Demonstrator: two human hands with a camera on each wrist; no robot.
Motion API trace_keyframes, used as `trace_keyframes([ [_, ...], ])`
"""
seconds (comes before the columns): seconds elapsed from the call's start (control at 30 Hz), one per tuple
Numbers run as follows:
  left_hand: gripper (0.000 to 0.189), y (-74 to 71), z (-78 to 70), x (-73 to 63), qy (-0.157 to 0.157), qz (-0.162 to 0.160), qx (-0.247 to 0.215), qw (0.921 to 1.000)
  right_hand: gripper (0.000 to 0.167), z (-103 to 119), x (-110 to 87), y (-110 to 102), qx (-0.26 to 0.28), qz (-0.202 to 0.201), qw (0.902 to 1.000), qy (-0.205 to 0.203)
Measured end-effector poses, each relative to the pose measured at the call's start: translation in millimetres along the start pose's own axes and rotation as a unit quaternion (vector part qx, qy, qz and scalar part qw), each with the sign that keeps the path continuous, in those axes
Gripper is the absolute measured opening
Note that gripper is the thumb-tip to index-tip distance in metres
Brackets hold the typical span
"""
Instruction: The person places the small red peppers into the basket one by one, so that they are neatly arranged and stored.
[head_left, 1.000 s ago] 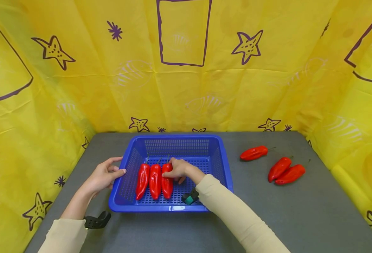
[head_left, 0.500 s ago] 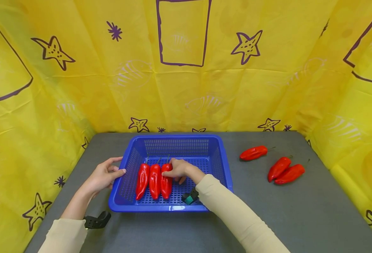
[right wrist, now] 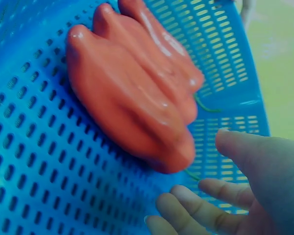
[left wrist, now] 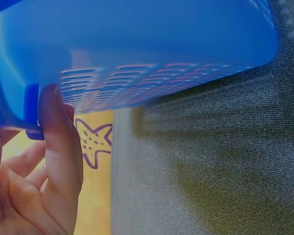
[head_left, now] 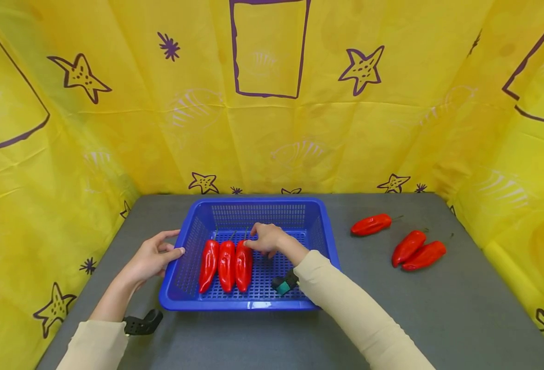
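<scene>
Three red peppers lie side by side in a blue plastic basket (head_left: 253, 305): the left one (head_left: 209, 266), the middle one (head_left: 227, 267) and the right one (head_left: 243, 270), stems pointing to the back. My left hand (head_left: 149, 258) pinches the basket's left rim; the left wrist view shows a finger (left wrist: 61, 142) against the outer wall. Over the basket, my right hand (head_left: 269, 239) is by the stem end of the right pepper. In the right wrist view its fingers are spread and hold nothing, a small gap from the nearest pepper (right wrist: 127, 103).
On the grey table (head_left: 369, 308), right of the basket, lie more red peppers: a single one (head_left: 371, 225) farther back and a touching pair (head_left: 408, 248) nearer the right edge. A yellow printed cloth (head_left: 272, 149) hangs round the back and sides.
My right hand has let go of the right pepper and moved slightly back, up and to the right. That pepper shifted slightly left earlier, toward the middle one. My left hand stays on the rim.
</scene>
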State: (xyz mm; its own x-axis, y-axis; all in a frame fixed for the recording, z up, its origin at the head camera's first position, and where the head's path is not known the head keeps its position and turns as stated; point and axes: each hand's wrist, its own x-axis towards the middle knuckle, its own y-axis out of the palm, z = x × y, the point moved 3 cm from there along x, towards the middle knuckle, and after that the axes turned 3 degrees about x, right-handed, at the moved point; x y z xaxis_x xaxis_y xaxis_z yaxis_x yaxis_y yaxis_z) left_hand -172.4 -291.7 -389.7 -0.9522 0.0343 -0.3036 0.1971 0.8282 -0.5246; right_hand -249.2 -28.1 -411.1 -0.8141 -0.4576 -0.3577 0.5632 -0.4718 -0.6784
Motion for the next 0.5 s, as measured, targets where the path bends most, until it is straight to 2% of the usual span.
trace_keyframes([
  [0.27, 0.069, 0.2, 0.1, 0.6, 0.001, 0.0, -0.004, 1.0, 0.042, 8, -16.6, -20, -0.044, -0.028, 0.9965, -0.065],
  [0.5, 0.068, 0.1, 0.1, 0.8, 0.001, 0.0, -0.006, 1.0, 0.036, 12, -27.6, -32, -0.07, -0.057, 0.988, -0.125],
])
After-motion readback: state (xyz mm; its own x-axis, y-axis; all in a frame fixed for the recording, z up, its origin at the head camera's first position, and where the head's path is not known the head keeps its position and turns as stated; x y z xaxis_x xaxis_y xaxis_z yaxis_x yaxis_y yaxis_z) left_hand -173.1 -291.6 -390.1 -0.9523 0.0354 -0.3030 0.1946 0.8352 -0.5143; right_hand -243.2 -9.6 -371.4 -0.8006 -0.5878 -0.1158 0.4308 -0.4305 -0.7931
